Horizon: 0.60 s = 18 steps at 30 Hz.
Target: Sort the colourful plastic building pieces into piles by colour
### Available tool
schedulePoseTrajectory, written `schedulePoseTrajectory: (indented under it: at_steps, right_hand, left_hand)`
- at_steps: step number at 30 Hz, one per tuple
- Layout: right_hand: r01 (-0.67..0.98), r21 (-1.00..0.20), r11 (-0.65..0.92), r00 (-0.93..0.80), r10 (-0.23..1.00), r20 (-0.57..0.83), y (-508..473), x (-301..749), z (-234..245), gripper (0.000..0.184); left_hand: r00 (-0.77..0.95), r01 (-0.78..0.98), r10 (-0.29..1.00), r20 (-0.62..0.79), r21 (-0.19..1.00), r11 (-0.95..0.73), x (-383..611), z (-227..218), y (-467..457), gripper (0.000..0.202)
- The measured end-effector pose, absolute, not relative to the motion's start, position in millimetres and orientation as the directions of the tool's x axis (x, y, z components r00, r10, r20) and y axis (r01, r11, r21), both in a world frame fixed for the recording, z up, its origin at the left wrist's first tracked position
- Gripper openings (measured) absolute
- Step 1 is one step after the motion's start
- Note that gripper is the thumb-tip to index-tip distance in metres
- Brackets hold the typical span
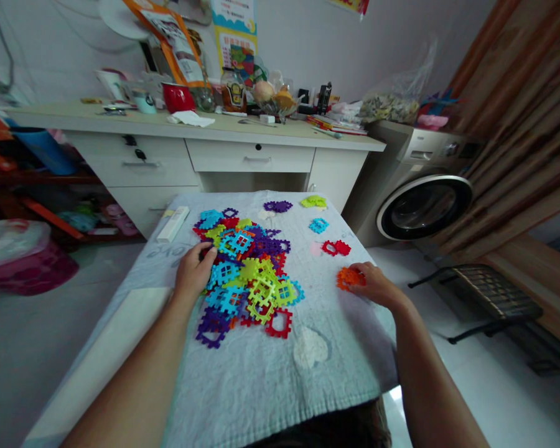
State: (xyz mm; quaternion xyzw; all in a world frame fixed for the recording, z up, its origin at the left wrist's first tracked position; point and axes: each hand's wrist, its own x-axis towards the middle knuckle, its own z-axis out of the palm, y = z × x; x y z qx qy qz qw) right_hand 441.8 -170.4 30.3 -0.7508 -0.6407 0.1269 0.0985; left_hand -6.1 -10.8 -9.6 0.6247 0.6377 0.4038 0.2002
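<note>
A heap of flat plastic interlocking pieces (261, 283) with notched edges, in blue, purple, lime, red and orange, lies on the cloth-covered table. My left hand (193, 270) rests against the heap's left side, fingers curled in and thumb near the blue pieces; what is between them is too dark to make out. To the right, my right hand (376, 285) grips an orange interlocking piece (349, 278) on the cloth, its fingers partly covering it. Beyond that hand lie red pieces (336, 247), a blue piece (318, 225), lime pieces (313, 201) and purple pieces (278, 206), apart from the heap.
A long white box (173, 224) lies at the table's far left. Behind stands a white desk (256, 155) bearing jars, a red pot (178, 98) and papers. A washing machine (420, 180) and a low black rack (483, 292) are at right, a pink bin (23, 261) at left.
</note>
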Motion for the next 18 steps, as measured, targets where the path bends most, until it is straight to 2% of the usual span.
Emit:
schedulePoseTrajectory:
  at_steps: [5,8,11,13,15,18]
  right_hand:
    - [0.946,-0.294,-0.133,0.13,0.991,-0.028,-160.6,425.0,51.6,0.058]
    - [0.929,-0.369,0.011,-0.006,1.0,0.017,-147.1,389.0,71.0,0.056]
    - [0.848,-0.497,0.182,-0.231,0.972,-0.039,-134.9,341.7,81.2,0.041]
    - [0.822,-0.51,0.254,-0.327,0.943,-0.056,-130.1,313.6,79.5,0.033]
    - [0.819,-0.494,0.291,-0.364,0.93,-0.056,-128.1,294.0,73.2,0.026]
    - [0.825,-0.5,0.264,-0.334,0.941,-0.053,-128.0,281.6,63.0,0.019]
  left_hand:
    - [-0.132,0.622,0.957,0.26,0.773,-0.124,-5.2,-9.1,-11.3,0.049]
    - [-0.131,0.617,0.957,0.259,0.777,-0.125,-4.9,-7.8,-12.0,0.048]
    - [-0.129,0.618,0.958,0.256,0.776,-0.124,-4.9,-7.7,-12.3,0.049]
    - [-0.129,0.62,0.958,0.254,0.775,-0.122,-5.0,-8.1,-12.4,0.049]
    - [-0.129,0.621,0.959,0.253,0.775,-0.121,-5.0,-8.3,-12.5,0.049]
    - [-0.125,0.62,0.958,0.259,0.774,-0.129,-5.1,-8.3,-12.4,0.048]
